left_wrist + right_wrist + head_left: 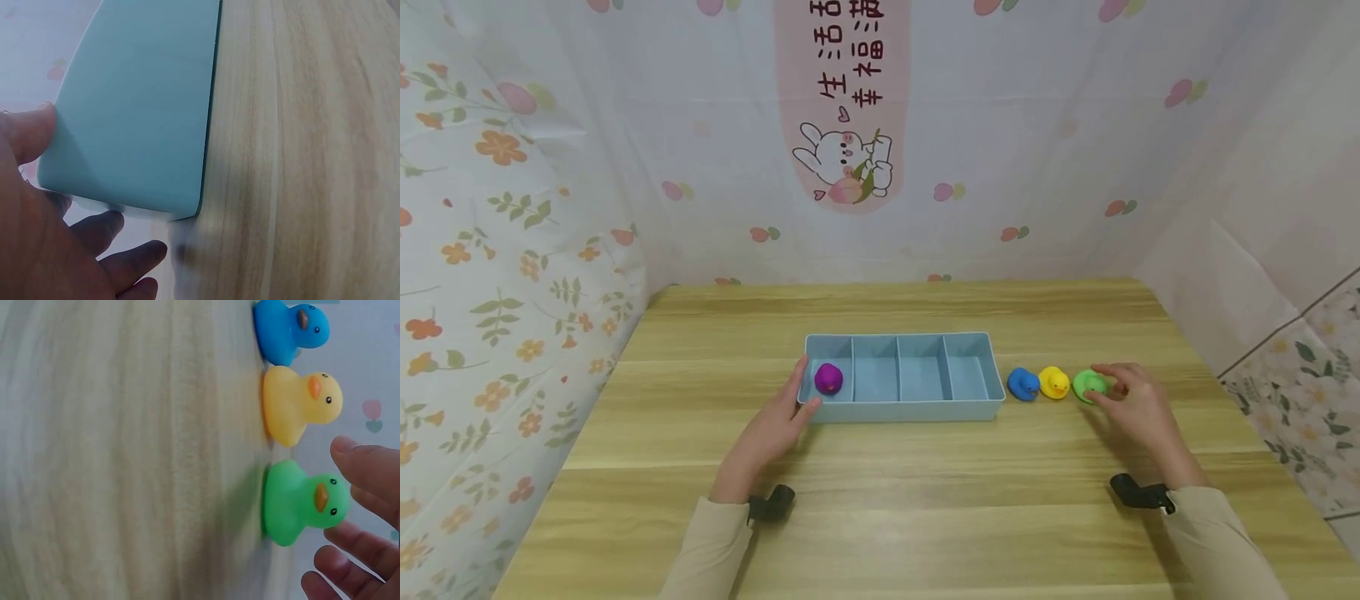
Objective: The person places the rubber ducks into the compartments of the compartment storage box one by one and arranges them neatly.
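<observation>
Head cam: left hand [775, 427] gripped the blue tray [902, 412] at its 9 o'clock end; right hand [1137, 408] was spread round the green duck [1086, 386], off the tray's 3 o'clock. Left wrist: tray edge touched by that hand. Right wrist: yellow duck [300, 406] sat at green's 12 o'clock.

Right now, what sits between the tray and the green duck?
The blue duck, nearer the tray, and the yellow duck, nearer the green duck; the head view shows it.

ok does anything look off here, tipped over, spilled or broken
Nothing looks spilled or damaged: the blue duck, yellow duck and green duck sit upright in a row beside the tray, and the purple duck is in its leftmost compartment. One oddity: the rabbit print on the backdrop lies sideways, ears pointing left.
</observation>
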A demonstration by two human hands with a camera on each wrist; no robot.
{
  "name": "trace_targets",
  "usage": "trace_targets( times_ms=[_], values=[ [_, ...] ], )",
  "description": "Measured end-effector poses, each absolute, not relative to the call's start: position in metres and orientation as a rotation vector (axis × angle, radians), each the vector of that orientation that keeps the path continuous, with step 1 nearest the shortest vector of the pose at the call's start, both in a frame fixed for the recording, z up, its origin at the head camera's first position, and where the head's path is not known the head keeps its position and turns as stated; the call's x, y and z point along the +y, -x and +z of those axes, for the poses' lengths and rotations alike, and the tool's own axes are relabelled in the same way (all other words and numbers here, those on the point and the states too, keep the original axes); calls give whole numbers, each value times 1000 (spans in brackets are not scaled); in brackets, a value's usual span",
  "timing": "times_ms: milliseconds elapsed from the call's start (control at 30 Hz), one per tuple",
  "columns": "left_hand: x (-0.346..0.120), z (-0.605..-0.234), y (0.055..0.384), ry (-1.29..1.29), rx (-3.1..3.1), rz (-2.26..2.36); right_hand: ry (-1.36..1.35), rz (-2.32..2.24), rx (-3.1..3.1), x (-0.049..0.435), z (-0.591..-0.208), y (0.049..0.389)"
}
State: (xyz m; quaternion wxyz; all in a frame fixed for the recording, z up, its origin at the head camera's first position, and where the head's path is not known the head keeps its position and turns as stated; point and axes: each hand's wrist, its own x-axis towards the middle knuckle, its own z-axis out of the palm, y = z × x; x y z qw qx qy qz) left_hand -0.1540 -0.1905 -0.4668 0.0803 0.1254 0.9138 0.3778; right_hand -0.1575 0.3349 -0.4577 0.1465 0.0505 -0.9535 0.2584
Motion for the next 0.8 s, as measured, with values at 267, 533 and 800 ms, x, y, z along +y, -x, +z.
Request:
trace_targets(
  times_ms=[267,533,800],
  values=[
    [-189,-466,154,-381,2738,1143,-134,742,-2801,342,-472,161],
    [-189,-466,154,-386,2731,1145,-61,790,-2827,344,-478,160],
    [-190,-467,154,-392,2743,1151,-87,734,-2807,343,-479,160]
  ],
)
